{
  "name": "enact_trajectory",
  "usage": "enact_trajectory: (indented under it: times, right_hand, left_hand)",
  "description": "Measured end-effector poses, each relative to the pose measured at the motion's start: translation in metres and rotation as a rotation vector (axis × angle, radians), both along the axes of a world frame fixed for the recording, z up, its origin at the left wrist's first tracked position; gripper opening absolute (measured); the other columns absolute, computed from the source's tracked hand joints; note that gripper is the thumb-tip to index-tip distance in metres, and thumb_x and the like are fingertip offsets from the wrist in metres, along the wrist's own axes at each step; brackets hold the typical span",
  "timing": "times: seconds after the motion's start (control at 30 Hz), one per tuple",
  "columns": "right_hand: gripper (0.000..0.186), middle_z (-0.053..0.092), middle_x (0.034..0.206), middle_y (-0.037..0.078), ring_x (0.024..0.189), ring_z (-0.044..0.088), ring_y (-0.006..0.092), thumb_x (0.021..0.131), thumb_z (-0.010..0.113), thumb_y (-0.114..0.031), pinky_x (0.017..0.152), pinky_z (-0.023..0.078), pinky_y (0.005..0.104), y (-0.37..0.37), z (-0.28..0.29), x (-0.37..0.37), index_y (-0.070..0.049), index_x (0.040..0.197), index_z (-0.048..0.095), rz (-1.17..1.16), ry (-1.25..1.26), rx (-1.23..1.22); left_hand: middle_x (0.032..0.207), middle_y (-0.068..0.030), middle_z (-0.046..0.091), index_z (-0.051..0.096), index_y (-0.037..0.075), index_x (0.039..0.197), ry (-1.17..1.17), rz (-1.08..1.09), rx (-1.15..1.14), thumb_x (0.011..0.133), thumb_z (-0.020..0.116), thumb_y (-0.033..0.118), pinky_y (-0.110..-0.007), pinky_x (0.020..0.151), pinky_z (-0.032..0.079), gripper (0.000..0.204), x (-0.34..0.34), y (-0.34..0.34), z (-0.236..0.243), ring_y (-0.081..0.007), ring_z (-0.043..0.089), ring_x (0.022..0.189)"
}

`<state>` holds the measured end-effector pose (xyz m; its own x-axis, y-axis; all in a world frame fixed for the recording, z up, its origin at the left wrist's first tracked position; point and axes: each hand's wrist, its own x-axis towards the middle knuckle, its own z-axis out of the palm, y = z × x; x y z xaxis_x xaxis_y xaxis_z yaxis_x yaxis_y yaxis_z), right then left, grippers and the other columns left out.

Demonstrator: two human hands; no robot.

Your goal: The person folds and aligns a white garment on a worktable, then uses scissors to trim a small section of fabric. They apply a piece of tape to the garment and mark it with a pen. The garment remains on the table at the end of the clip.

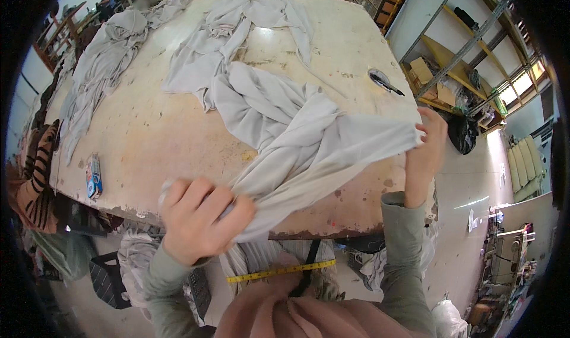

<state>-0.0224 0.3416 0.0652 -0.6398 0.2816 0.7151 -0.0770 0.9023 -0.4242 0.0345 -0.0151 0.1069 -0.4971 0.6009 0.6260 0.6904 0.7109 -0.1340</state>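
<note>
Left cloth: grey, heaped along the left edge of the desk [142, 139]; looks soft and limp.
Small box: blue and white, near the desk's near left corner [93, 177].
Left hand [205, 219]: blurred, fingers curled tight around bunched cloth at the near edge.
Pale cloth [285, 115]: runs from the far edge to the near edge, its near part raised between the hands, which are well apart.
Handling: probably light, floppy, unbreakable, perhaps a little slippery; loose folds likely sag and twist.
Where to hold: judging by the drape, gathered ends beat single folds.
Pen: black, near the right edge [393, 88].
Right hand [427, 139]: fingers clamped on the cloth's right end.
</note>
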Motion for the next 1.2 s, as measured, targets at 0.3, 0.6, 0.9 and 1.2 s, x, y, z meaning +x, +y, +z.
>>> enact_trajectory:
  times: [0.3,0.6,0.9,1.2]
  right_hand:
    - [0.028,0.065,0.094,0.007,0.081,0.061,0.0201,0.073,0.066,-0.007,0.071,0.048,0.0294,0.106,0.028,0.028,-0.006,0.101,0.065,-0.191,-0.005,-0.268]
    - [0.036,0.07,0.096,0.007,0.09,0.066,0.0203,0.072,0.06,0.001,0.078,0.048,0.0305,0.133,0.114,-0.049,-0.011,0.105,0.068,-0.292,0.264,0.221]
    - [0.03,0.066,0.101,0.005,0.094,0.062,0.0168,0.081,0.058,-0.004,0.083,0.047,0.0281,0.116,0.105,0.031,-0.004,0.111,0.065,0.127,0.352,-0.271]
    - [0.062,0.063,0.117,0.021,0.103,0.063,0.0322,0.078,0.071,-0.032,0.091,0.046,0.0375,0.018,-0.033,-0.023,-0.002,0.129,0.053,0.387,-0.645,-0.12]
  left_hand:
    - [0.072,-0.0093,0.05,0.055,0.004,0.078,-0.083,0.365,0.047,0.059,0.06,0.019,-0.039,0.062,0.035,0.025,0.021,-0.076,0.024,-0.0309,0.044,0.068]
    - [0.116,-0.0143,0.061,0.057,-0.003,0.12,0.361,0.334,0.377,0.083,0.057,0.006,-0.031,0.091,0.045,0.038,-0.099,-0.2,0.065,-0.0209,0.06,0.102]
    - [0.105,-0.0157,0.062,0.061,-0.002,0.111,0.44,0.405,0.379,0.08,0.065,0.019,-0.033,0.086,0.046,0.037,-0.037,-0.202,0.064,-0.0218,0.06,0.094]
    - [0.088,-0.0151,0.063,0.065,-0.001,0.097,-0.357,0.198,0.185,0.079,0.071,0.034,-0.035,0.078,0.047,0.041,-0.04,-0.051,-0.091,-0.0218,0.059,0.085]
